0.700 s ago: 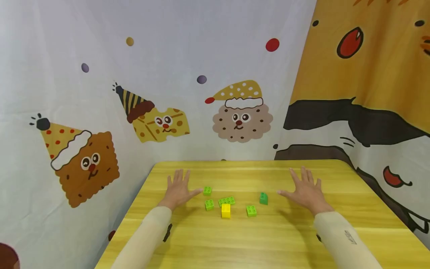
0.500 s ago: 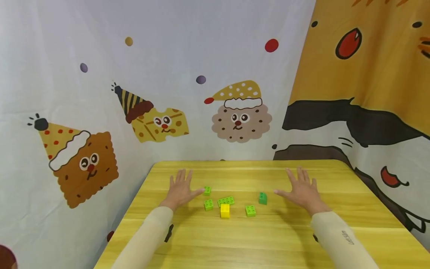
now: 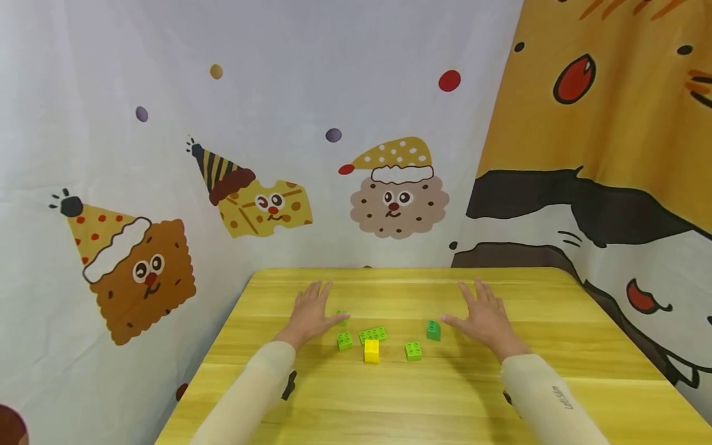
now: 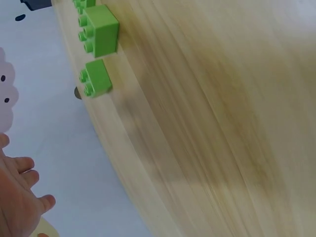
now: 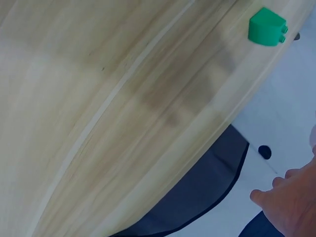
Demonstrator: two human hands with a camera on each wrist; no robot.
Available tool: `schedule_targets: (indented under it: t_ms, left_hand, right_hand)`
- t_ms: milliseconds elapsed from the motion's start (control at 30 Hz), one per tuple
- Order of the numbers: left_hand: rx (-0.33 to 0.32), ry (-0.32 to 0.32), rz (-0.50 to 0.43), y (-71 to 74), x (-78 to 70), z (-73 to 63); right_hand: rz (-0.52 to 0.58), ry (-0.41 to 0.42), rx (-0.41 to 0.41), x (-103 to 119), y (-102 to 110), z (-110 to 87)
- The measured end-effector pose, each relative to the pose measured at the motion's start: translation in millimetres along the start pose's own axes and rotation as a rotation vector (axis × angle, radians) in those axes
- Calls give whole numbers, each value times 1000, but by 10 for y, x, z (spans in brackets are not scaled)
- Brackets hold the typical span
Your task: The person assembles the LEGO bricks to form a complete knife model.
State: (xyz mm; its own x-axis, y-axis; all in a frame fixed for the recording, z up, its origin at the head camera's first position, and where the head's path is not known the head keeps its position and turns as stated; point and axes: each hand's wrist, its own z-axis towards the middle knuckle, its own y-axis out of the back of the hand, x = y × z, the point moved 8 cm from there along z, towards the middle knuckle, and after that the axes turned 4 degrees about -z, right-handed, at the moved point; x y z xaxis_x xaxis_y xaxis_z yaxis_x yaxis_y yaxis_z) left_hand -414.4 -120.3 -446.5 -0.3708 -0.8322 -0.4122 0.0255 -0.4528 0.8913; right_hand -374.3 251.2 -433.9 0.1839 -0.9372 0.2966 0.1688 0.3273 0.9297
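Observation:
My left hand hovers over the table with its fingers spread, its thumb partly covering a small lime green building block. Just below that thumb lies another lime block. A longer lime block is right of it, with a yellow block close in front. Farther right sits a lime block, and behind it a darker green block with a sloped side, also in the right wrist view. My right hand is spread near this darker block, apart from it. Neither hand holds anything.
The blocks lie in the middle of a yellow wood-grain table. A white curtain with cartoon prints hangs behind and to the left of it. An orange printed part fills the right back.
Both hands have moved inward, the left to the right and the right to the left, nearer the blocks. My left thumb now covers more of the rear lime block. The blocks stay in place.

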Motion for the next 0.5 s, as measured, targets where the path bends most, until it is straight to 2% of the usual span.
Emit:
schedule_targets:
  t_ms: [167, 400, 500]
  left_hand:
    - [6, 1, -74, -32, -58, 47]
    - [33, 9, -190, -124, -127, 87]
    - [33, 14, -268, -159, -164, 104]
  right_hand:
    - [61, 16, -11, 118, -57, 16]
    - [135, 18, 20, 275, -202, 18]
    - [191, 21, 22, 364, -236, 14]
